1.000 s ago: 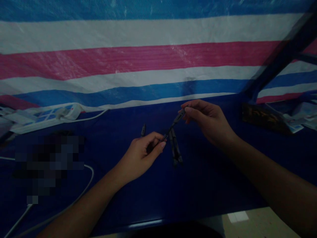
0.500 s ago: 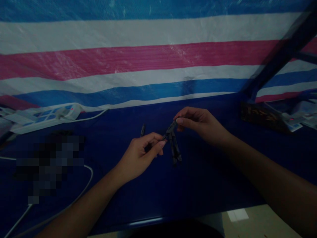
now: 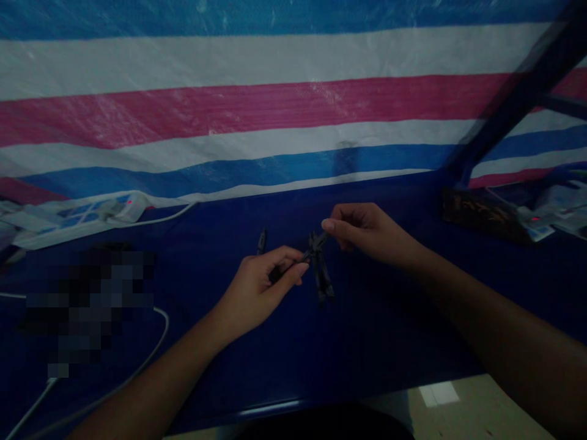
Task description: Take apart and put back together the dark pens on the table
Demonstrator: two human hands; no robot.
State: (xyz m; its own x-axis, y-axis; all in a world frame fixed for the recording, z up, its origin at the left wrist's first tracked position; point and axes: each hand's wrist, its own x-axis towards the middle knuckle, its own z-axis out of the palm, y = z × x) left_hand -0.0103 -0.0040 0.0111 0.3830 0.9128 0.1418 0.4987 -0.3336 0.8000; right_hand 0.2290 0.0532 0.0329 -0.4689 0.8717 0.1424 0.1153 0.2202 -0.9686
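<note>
Between my hands is a small dark jointed object (image 3: 322,278), with two long leg-like parts pointing down toward me and shorter arms sticking out at its top. Its exact kind is too dim to make out. My left hand (image 3: 268,278) pinches the short arm on its left side between thumb and fingers. At the upper right, my right hand (image 3: 360,229) has thumb and forefinger closed on the end of the other arm. Just beyond my left hand lies a slim dark piece (image 3: 262,240) with a pointed tip, its lower end hidden by the hand.
A white power strip (image 3: 82,217) with a red light stands at the back left. Nearer sits a blurred-out dark item (image 3: 92,299) with a white cable (image 3: 160,342). At right are a dark patterned box (image 3: 481,214) and another power strip (image 3: 543,232). Striped sheeting (image 3: 275,104) hangs behind the blue table (image 3: 367,342).
My right hand has lowered slightly, and the arm it holds now slants out lower to the right. A short upright part shows at the object's top. My left hand stays almost in place.
</note>
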